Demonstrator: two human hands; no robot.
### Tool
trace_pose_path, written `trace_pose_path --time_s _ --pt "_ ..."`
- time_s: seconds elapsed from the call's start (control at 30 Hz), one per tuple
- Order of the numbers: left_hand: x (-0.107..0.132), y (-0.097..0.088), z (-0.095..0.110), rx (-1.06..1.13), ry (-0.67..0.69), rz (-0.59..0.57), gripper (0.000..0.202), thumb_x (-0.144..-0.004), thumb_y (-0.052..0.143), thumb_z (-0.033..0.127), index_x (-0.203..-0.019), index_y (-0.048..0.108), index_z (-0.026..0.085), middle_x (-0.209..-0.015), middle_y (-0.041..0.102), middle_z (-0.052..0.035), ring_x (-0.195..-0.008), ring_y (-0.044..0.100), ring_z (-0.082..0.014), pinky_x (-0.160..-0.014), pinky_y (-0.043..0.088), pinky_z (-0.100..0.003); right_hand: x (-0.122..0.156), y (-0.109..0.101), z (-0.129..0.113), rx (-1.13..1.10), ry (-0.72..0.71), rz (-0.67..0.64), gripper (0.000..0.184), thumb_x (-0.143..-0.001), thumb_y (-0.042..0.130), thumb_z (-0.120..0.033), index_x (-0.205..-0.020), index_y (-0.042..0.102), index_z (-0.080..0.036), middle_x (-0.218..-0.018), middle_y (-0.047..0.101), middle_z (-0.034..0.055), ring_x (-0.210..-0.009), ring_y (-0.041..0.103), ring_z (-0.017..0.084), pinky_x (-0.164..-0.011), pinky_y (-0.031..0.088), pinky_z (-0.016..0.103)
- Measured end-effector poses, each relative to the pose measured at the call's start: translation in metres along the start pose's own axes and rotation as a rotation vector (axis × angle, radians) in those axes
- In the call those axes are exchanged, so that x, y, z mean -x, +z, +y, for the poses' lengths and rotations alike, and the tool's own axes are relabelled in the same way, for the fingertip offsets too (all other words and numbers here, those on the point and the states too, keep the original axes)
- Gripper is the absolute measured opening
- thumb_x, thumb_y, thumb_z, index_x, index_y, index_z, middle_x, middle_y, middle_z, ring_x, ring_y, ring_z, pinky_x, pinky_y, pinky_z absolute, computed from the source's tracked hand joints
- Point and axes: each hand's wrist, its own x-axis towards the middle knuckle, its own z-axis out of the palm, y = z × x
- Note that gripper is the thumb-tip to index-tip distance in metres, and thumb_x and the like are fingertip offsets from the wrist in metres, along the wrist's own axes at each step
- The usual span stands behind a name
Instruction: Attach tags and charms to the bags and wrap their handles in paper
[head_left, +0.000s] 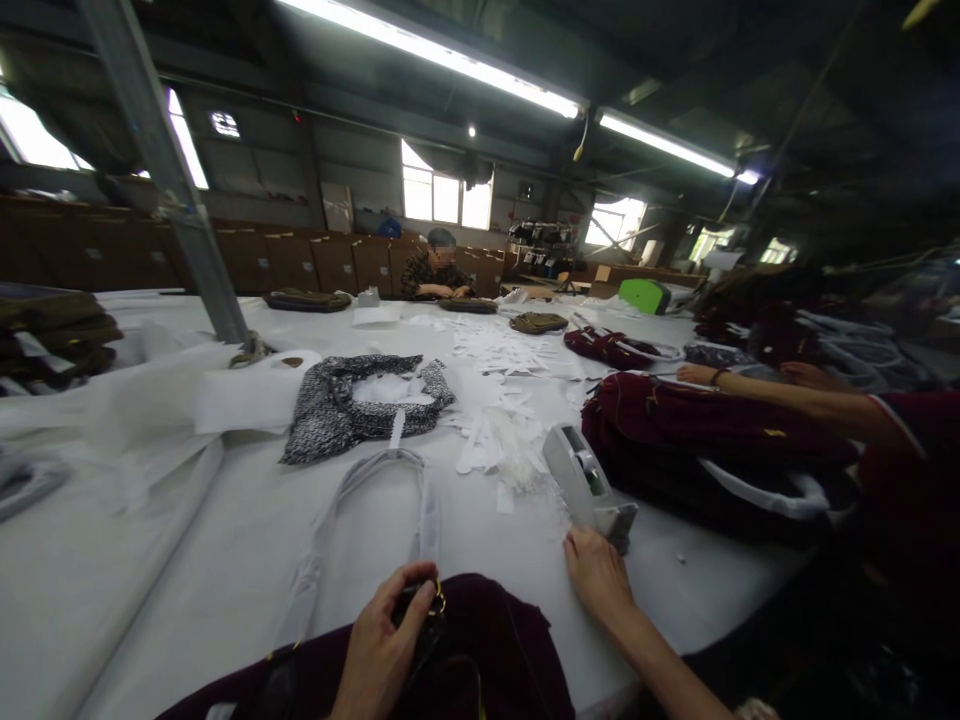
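Observation:
A dark maroon bag [502, 640] lies at the near edge of the table, partly cut off by the frame. My left hand [386, 635] is closed on a dark piece with a gold-coloured ring [439, 600], at the top of this bag. The bag's handle [315, 560], wrapped in whitish covering, stretches away over the table. My right hand [598, 575] is at the near end of a grey tape dispenser [566, 460], its fingers curled together. Whatever those fingertips pinch, if anything, is hidden.
A black-and-white knitted bag [322, 415] holds white scraps; more paper scraps [487, 440] lie beside it. At right, a co-worker's arm [810, 400] reaches over another maroon bag [675, 430]. A metal post [180, 200] rises at left. Another person [441, 270] sits across the table.

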Motion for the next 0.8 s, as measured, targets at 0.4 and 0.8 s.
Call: trace_pose_path --time_s 0.4,0.8 --pt "-0.001 -0.006 0.006 0.034 -0.008 -0.034 0.041 -0.07 0.055 0.054 -0.088 0.066 0.019 -0.082 0.07 -0.0038 -0.078 0.065 -0.0228 -0.065 0.052 -0.028 0.028 -0.033 0.038 -0.184 0.103 0.066 0.028 -0.083 0.045 -0.028 -0.06 0.057 -0.019 -0.062 0.063 0.0042 -0.062 0.06 0.019 -0.055 0.032 0.026" --pt "-0.001 -0.012 0.006 0.032 -0.011 0.038 0.044 -0.071 0.056 0.055 -0.096 0.062 0.019 -0.093 0.069 -0.0033 -0.09 0.062 -0.0234 -0.076 0.048 -0.028 0.082 -0.051 0.031 -1.455 0.306 -0.145 0.039 -0.071 0.062 -0.053 -0.071 0.053 -0.015 -0.052 0.046 -0.0061 -0.037 0.03 0.003 -0.038 0.016 0.017"
